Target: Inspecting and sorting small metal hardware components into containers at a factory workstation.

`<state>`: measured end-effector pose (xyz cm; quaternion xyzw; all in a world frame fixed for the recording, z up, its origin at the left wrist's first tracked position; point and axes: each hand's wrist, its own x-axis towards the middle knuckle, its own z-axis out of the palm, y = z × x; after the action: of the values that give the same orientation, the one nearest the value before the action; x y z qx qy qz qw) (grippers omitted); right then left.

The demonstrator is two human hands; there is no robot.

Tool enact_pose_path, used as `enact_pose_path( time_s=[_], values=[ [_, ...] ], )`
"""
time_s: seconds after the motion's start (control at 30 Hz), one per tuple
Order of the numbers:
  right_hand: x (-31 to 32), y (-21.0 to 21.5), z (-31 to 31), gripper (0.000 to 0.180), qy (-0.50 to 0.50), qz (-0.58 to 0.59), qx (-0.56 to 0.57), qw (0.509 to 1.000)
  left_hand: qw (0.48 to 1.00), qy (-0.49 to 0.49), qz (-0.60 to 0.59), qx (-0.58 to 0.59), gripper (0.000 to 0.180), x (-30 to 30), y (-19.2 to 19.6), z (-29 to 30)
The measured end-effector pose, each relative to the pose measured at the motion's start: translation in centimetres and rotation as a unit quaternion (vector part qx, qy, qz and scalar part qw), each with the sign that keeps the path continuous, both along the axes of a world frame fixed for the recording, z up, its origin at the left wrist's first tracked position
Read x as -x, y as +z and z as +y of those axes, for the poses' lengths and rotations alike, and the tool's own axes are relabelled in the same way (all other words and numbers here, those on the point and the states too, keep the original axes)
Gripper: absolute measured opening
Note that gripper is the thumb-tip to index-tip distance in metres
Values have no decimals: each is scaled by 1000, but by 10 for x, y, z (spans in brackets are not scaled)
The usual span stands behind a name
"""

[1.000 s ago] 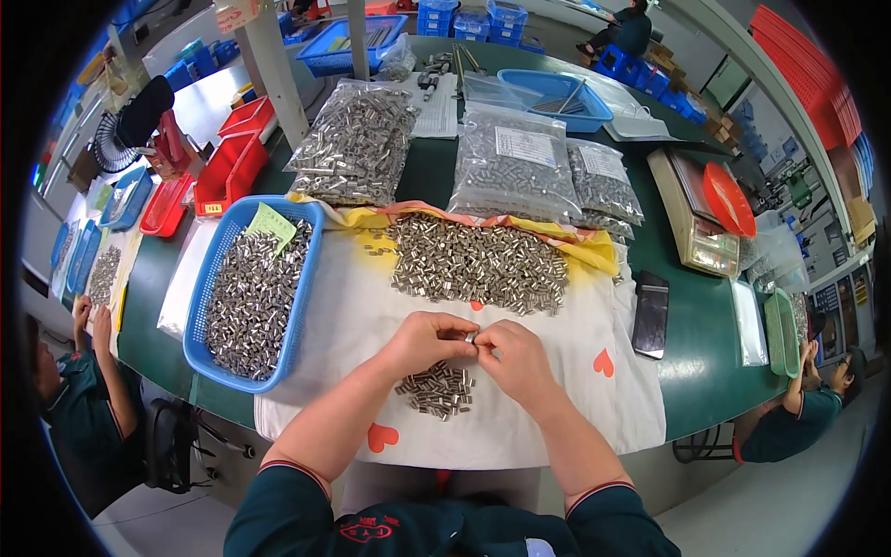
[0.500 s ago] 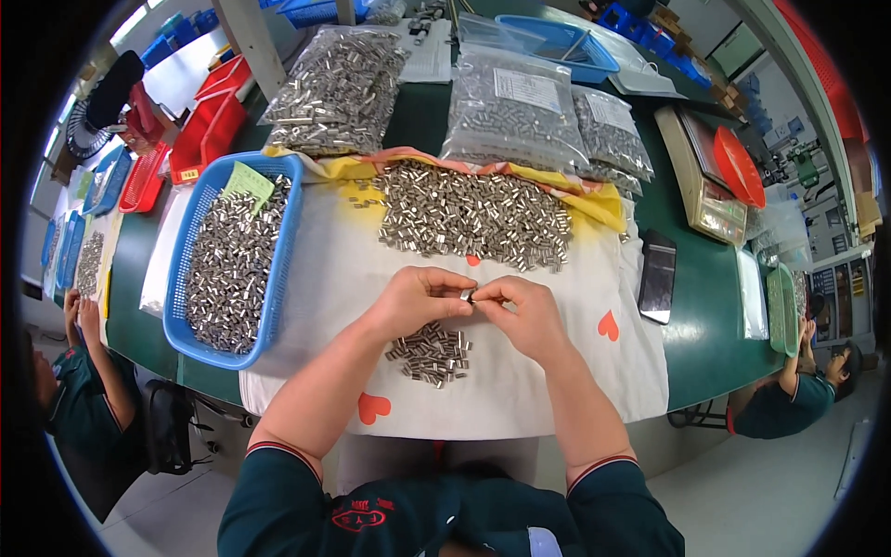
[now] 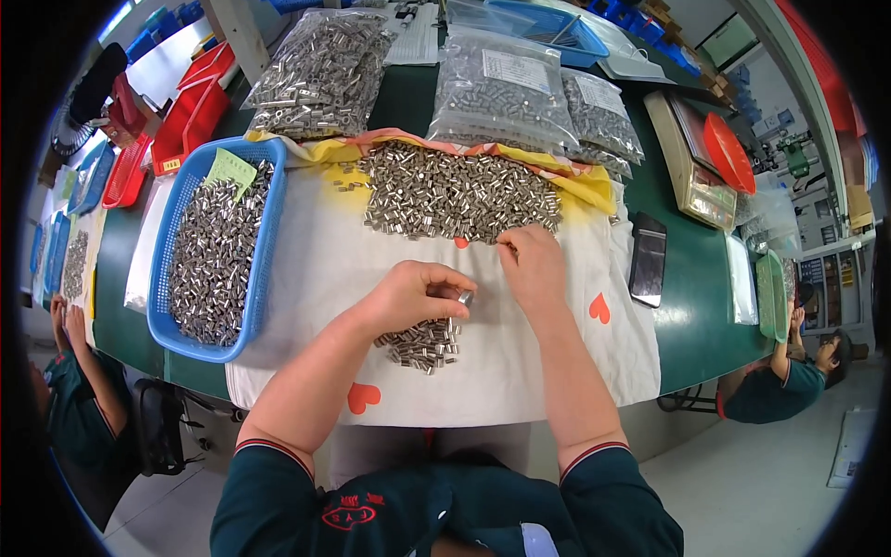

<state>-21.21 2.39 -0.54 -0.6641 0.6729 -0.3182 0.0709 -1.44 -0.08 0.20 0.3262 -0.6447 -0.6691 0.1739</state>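
My left hand (image 3: 410, 297) pinches a small silvery metal cylinder (image 3: 466, 298) between thumb and fingertips, just above a small heap of metal cylinders (image 3: 427, 351) on the white cloth. Up at the front edge of a wide pile of similar short cylinders (image 3: 455, 190), my right hand (image 3: 534, 269) has its fingertips bent together among the pieces; whether one is gripped is hidden. A blue plastic basket (image 3: 158, 278) on the left holds many more cylinders, with a green paper slip (image 3: 230, 173) lying on them.
Behind the rolled yellow cloth edge (image 3: 325, 149) stand clear bags of metal parts (image 3: 320, 79). A phone (image 3: 648, 260) lies at the right, near a red dish (image 3: 729, 153). Red bins (image 3: 190, 111) stand at the far left. Co-workers sit at both sides.
My right hand has left my left fingertips and reached forward to the near edge of the wide pile. The left hand keeps its cylinder above the small heap. The whole view shifted slightly.
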Motion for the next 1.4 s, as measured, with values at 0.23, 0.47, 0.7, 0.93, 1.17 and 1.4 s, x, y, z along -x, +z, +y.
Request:
enact_pose_path(
  time_s=[0.23,0.47,0.7,0.93,1.17,1.4],
  values=[
    [7,2,5,8,33,37,-55,997,985,53,96,-135,26,1,1,-3],
    [8,6,7,8,80,77,-39,993,990,43,84,-104,30,0,-3,-2],
    [-10,33,15,7,78,-134,-64,986,984,78,114,-114,35,1,-8,-6],
    [-24,35,24,9,126,-343,-135,921,977,112,133,-127,35,3,1,-2],
    [-26,27,26,9,167,-138,-14,976,985,104,97,-93,34,3,-6,0],
    [-29,30,27,9,156,-146,-10,977,990,113,64,-64,34,2,-6,-1]
  ],
)
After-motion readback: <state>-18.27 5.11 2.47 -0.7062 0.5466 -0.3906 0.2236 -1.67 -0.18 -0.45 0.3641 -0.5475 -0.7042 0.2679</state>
